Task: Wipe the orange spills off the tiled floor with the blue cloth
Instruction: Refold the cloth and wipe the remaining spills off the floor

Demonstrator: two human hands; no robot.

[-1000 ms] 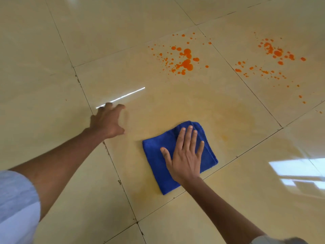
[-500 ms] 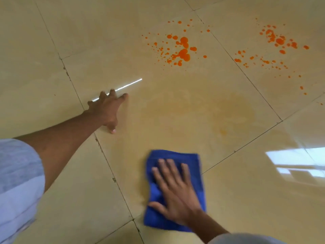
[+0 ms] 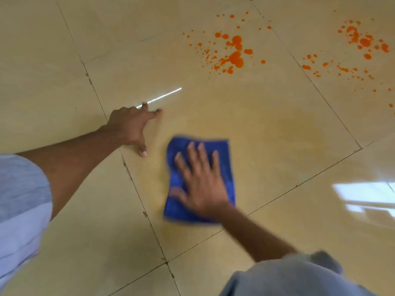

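The blue cloth [image 3: 222, 154] is pinned flat to the tiled floor [image 3: 64, 86] by the right hand [image 3: 203, 184]; the grip is apart, fingers straight and spread, palm down on the fabric, nothing curled round it. Both hand and cloth are smeared by motion blur, so the cloth's folds and its near edge can't really be made out. The cloth is found low on the middle tile, close to the grout line at the left.

The left hand [image 3: 130, 127] is planted just beside it, fingers splayed and pressed on the bare floor, thumb tip down near the grout line, holding nothing. It's kept apart from the cloth.

Past the cloth a faint yellowish smear [image 3: 299, 133] is seen on the same tile. Farther up, one patch of orange spills [image 3: 233, 54] is left on that tile, and a second patch of spills [image 3: 361, 45] sits on the tile to the right, cut off at the frame edge. No containers are seen. Grey sleeves [image 3: 21, 199] are cropped at the bottom and left edges.
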